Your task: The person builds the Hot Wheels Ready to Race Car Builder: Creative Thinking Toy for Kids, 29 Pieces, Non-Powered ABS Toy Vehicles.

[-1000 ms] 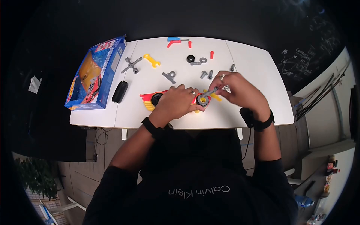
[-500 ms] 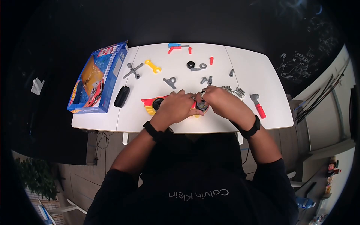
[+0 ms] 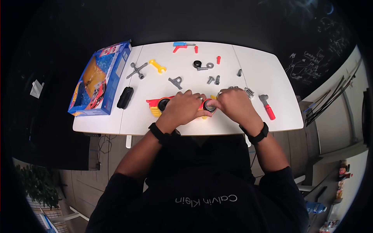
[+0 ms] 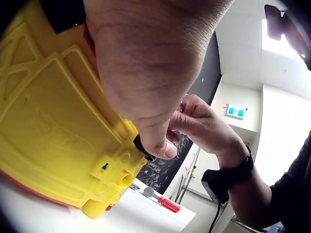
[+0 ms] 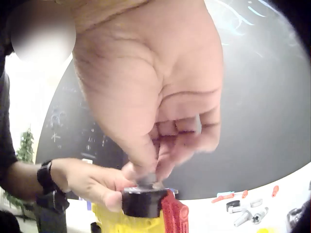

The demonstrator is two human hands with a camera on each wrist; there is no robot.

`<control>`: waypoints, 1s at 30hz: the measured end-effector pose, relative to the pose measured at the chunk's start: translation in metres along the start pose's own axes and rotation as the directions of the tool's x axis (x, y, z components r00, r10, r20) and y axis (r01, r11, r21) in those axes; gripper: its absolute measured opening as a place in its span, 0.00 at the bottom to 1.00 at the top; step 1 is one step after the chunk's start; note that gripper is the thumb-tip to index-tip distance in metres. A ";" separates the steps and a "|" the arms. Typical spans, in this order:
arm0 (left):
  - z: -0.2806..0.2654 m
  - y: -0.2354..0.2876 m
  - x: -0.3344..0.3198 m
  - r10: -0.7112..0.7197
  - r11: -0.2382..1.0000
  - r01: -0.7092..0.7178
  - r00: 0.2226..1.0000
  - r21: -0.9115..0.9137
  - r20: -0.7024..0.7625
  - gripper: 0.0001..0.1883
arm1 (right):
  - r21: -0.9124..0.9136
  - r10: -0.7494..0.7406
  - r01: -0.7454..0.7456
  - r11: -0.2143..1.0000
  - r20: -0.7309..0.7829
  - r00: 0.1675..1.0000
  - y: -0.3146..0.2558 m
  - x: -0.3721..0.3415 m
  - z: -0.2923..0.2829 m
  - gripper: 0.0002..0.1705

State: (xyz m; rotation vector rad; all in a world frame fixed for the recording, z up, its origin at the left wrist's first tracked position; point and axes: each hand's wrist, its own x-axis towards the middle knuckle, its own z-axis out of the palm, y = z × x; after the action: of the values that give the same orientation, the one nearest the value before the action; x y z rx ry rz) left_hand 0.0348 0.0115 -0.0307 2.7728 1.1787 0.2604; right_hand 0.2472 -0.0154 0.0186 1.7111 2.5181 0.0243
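A red and yellow toy car [image 3: 154,105] lies on its side near the table's front edge, its yellow underside [image 4: 53,131] filling much of the left wrist view. The left hand [image 3: 182,108] grips the car across its body, thumb beside the black wheel [image 3: 210,105] at the right end. Over that same wheel [image 5: 143,203], the right hand [image 5: 155,82] pinches a small grey piece [image 5: 146,180] between thumb and fingers; the piece stands upright at the wheel's centre. How deep it sits is hidden.
Behind the hands lie a yellow wrench [image 3: 157,66], a grey cross-shaped tool [image 3: 136,70], grey bolts [image 3: 217,80] and a toy drill [image 3: 183,46]. A red-handled tool [image 3: 267,107] lies right; a black case [image 3: 125,97] and blue box [image 3: 101,79] stand left.
The right hand has moved left and down onto the wheel with the grey piece, which was tilted above it before. The red-handled tool has come into view. The left hand keeps its hold.
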 end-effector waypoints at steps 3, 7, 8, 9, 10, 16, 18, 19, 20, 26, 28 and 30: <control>0.006 -0.003 0.000 0.014 1.000 -0.015 0.999 -0.010 -0.034 0.40 | 0.252 -0.033 0.112 0.961 -0.301 0.953 0.002 -0.009 -0.001 0.25; 0.002 -0.001 0.001 0.013 1.000 -0.013 1.000 -0.006 -0.010 0.39 | 0.355 -0.173 0.495 0.793 -0.649 0.741 0.004 0.003 0.031 0.33; 0.002 -0.001 0.001 0.014 1.000 -0.014 1.000 0.003 -0.008 0.40 | 0.220 -0.154 0.262 0.940 -0.410 0.899 0.003 0.000 0.024 0.29; 0.002 -0.001 0.001 0.014 1.000 -0.014 1.000 0.008 -0.002 0.40 | 0.009 -0.046 0.048 0.999 -0.154 0.987 0.002 -0.003 0.016 0.24; 0.002 -0.001 0.001 0.015 1.000 -0.015 1.000 0.010 0.002 0.40 | 0.066 -0.034 0.049 0.997 -0.202 0.979 0.001 -0.006 0.011 0.23; -0.002 0.001 0.002 0.001 1.000 -0.002 1.000 0.012 0.030 0.37 | 0.396 -0.150 0.394 0.829 -0.522 0.839 0.007 -0.005 0.025 0.20; 0.000 0.001 0.002 0.010 1.000 -0.010 1.000 0.002 -0.006 0.38 | 0.256 -0.086 0.163 0.953 -0.287 0.954 0.004 -0.006 0.014 0.13; 0.001 0.001 0.003 0.013 1.000 -0.013 1.000 0.005 -0.004 0.38 | 0.046 0.042 -0.039 0.998 -0.053 0.998 0.001 -0.007 0.006 0.11; 0.001 0.001 0.002 0.015 1.000 -0.015 1.000 0.010 -0.016 0.38 | 0.049 0.045 -0.042 0.998 -0.052 0.998 0.002 -0.010 0.006 0.11; 0.005 0.000 0.003 0.008 1.000 -0.009 1.000 -0.014 -0.002 0.39 | 0.283 -0.224 0.393 0.875 -0.483 0.847 0.011 -0.005 0.033 0.10; 0.005 -0.001 0.004 0.005 1.000 -0.006 1.000 -0.022 -0.019 0.39 | 0.060 -0.193 0.238 0.969 -0.414 0.889 0.006 -0.004 0.032 0.11; 0.001 0.001 0.003 0.001 0.999 -0.001 1.000 -0.038 0.005 0.39 | 0.125 -0.086 0.131 0.983 -0.311 0.946 0.001 -0.006 0.017 0.10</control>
State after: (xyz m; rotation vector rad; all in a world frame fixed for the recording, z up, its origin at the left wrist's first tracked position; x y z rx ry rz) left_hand 0.0380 0.0126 -0.0315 2.7398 1.1587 0.2732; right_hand 0.2521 -0.0214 0.0021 1.7334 2.9015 0.1088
